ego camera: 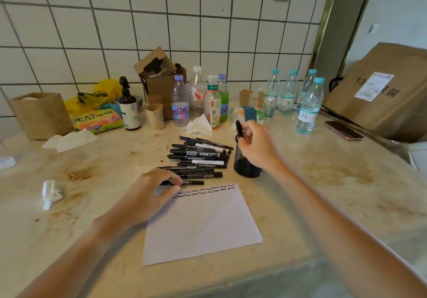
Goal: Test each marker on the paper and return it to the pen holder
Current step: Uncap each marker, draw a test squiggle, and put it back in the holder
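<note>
White paper sheet (pixel 201 226) lies nearest; left hand (pixel 147 193) pinches a black marker (pixel 191 182) beside it, right hand (pixel 255 144) grips another black marker (pixel 239 129), seemingly over the black mesh pen holder (pixel 246 166).

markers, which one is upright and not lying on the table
The marker gripped by the right hand above the pen holder; all the others lie flat on the table.

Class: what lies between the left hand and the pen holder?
In the head view, a pile of black markers lies between the left hand and the pen holder.
</note>
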